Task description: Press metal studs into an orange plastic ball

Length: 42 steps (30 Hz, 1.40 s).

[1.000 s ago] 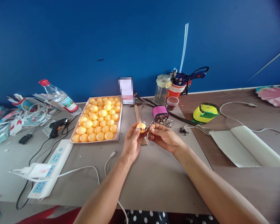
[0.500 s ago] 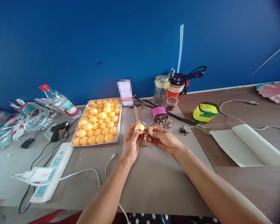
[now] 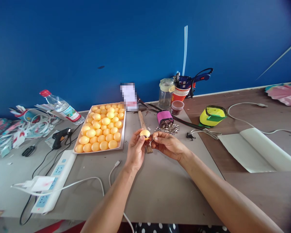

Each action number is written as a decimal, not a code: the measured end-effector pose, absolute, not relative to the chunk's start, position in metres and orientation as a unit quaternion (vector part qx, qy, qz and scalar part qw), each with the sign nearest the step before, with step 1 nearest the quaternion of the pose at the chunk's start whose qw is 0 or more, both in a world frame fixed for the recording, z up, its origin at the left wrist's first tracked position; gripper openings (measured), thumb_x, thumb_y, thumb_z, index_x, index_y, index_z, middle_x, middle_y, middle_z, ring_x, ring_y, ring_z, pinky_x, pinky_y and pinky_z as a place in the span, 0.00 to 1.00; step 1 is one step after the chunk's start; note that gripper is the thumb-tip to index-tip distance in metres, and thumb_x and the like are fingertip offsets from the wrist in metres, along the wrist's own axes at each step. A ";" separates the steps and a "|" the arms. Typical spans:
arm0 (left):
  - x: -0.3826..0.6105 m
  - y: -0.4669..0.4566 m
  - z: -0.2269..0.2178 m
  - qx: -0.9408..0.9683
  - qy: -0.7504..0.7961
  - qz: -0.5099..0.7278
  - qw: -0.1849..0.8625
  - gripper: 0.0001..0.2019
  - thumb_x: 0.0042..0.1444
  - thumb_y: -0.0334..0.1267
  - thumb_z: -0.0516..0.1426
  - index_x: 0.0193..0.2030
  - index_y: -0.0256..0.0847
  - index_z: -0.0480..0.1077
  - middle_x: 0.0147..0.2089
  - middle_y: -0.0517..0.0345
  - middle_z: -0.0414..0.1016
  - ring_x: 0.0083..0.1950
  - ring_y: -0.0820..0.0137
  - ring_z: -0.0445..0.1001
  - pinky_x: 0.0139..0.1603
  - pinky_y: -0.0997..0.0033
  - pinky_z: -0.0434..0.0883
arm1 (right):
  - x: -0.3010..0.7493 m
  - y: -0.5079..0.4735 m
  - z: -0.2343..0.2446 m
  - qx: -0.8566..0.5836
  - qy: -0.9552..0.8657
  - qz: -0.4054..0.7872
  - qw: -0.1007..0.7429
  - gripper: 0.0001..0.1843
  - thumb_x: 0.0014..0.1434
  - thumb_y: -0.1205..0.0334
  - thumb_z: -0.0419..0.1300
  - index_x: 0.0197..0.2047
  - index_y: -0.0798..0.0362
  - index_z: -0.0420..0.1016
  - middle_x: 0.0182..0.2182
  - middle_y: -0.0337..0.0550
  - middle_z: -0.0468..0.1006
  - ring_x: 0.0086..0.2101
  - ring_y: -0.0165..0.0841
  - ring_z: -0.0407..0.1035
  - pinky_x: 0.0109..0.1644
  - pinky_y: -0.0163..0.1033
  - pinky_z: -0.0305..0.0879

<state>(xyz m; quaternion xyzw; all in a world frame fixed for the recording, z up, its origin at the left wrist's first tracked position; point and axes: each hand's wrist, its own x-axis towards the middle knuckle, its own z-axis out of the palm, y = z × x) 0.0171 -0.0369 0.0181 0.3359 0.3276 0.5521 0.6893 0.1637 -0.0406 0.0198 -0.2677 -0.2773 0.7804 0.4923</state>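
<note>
The head view cuts off both forearms at its near edge. The left hand (image 3: 135, 149) holds an orange ball (image 3: 145, 133) above the table (image 3: 160, 184), its grip closed on the ball with the fingertips. The right hand (image 3: 168, 144) has its grip pinched tight against the ball's right side. What it pinches is too small to make out. A tray (image 3: 123, 134) of balls lies to the left, and a stick (image 3: 143, 121) lies just beyond the hands.

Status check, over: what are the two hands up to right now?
Left hand: grip shut on ball. Right hand pinching small bit beside ball. Nothing in the way; tray to the left, stick on table under hands.
</note>
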 end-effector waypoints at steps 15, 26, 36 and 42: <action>0.018 -0.038 0.018 0.346 0.332 0.553 0.681 0.18 0.48 0.40 0.64 0.46 0.42 0.70 0.39 0.58 0.73 0.36 0.74 0.71 0.36 0.73 0.69 | 0.163 -0.042 0.020 -0.260 -0.282 0.783 0.489 0.08 0.47 0.63 0.68 0.27 0.55 0.72 0.24 0.36 0.73 0.26 0.27 0.66 0.36 0.37 0.60; 0.020 -0.039 0.020 0.341 0.332 0.551 0.686 0.16 0.50 0.41 0.63 0.44 0.40 0.66 0.36 0.58 0.72 0.34 0.74 0.71 0.32 0.74 0.71 | 0.161 -0.041 0.019 -0.251 -0.274 0.792 0.484 0.09 0.47 0.63 0.69 0.28 0.55 0.72 0.28 0.38 0.75 0.25 0.27 0.66 0.35 0.37 0.61; 0.019 -0.040 0.020 0.348 0.333 0.544 0.687 0.16 0.50 0.42 0.62 0.44 0.42 0.65 0.37 0.58 0.71 0.35 0.73 0.71 0.32 0.73 0.71 | 0.161 -0.043 0.022 -0.255 -0.276 0.790 0.484 0.10 0.46 0.62 0.69 0.27 0.54 0.72 0.27 0.38 0.74 0.25 0.27 0.65 0.34 0.37 0.61; 0.019 -0.039 0.017 0.360 0.338 0.549 0.675 0.16 0.51 0.43 0.62 0.44 0.42 0.65 0.38 0.58 0.71 0.36 0.73 0.71 0.34 0.73 0.71 | 0.156 -0.045 0.024 -0.266 -0.281 0.771 0.506 0.10 0.46 0.61 0.69 0.27 0.54 0.73 0.23 0.36 0.71 0.24 0.26 0.62 0.32 0.35 0.59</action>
